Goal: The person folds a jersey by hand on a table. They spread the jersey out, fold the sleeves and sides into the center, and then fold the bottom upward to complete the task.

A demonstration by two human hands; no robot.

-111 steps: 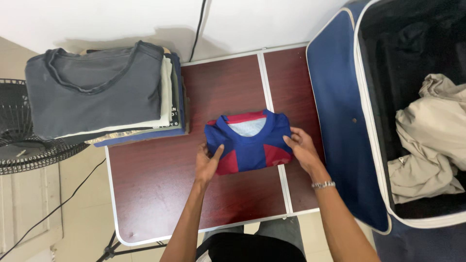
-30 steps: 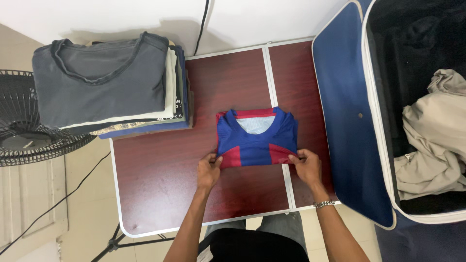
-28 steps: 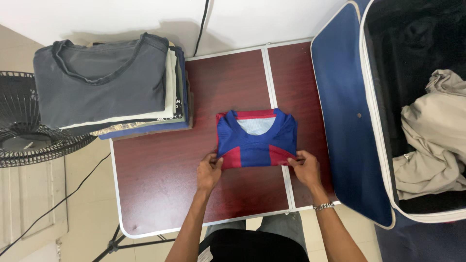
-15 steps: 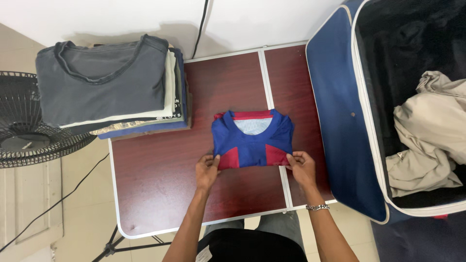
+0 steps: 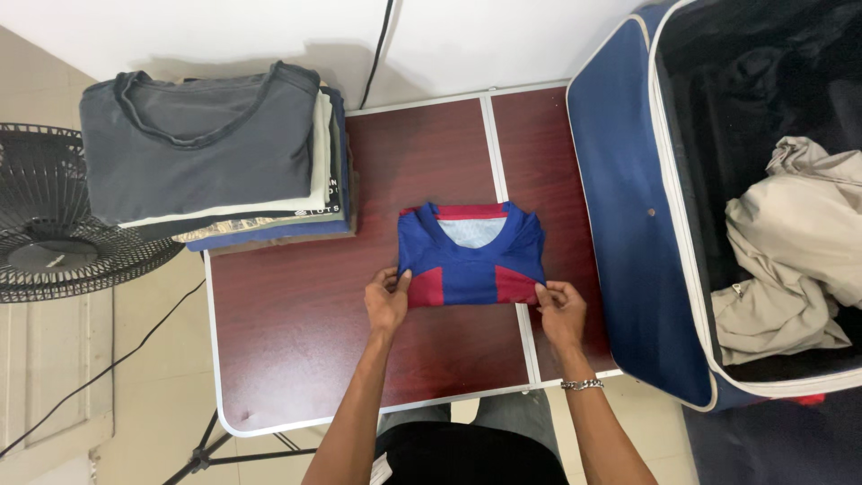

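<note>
Your left hand (image 5: 386,301) has its fingers narrowed to a pinch on the near-left corner of the folded blue and red jersey (image 5: 471,256); thumb and fingertips close on the fabric edge. Your right hand (image 5: 560,310) does the same at the near-right corner, fingers drawn together on the hem. Both hands lie at the jersey's near edge, one at each end, palms down over the tabletop. A metal bracelet (image 5: 582,384) sits on the right wrist, nearer you than the jersey.

The jersey itself: folded into a compact rectangle, collar on the far side from you, pale inner lining visible in the neck opening, red trim along the far edge, red panels at both near corners with blue between. It lies flat on the dark red folding table (image 5: 296,359), across the table's centre seam, roughly at the middle of the surface.

To the far left of the jersey, a stack of folded clothes (image 5: 224,162) rests on the table's far-left corner, overhanging the edge; the top piece is a dark grey shirt, with lighter and blue layers showing beneath. Further left of the jersey, off the table, a black fan (image 5: 54,224) stands on the floor.

To the right of the jersey, just beside the table edge, an open blue suitcase (image 5: 628,224) stands with a dark interior. Crumpled beige clothing (image 5: 790,251) lies inside it, well apart from the jersey.

A black cable (image 5: 377,45) runs down the white wall beyond the jersey's far side.
</note>
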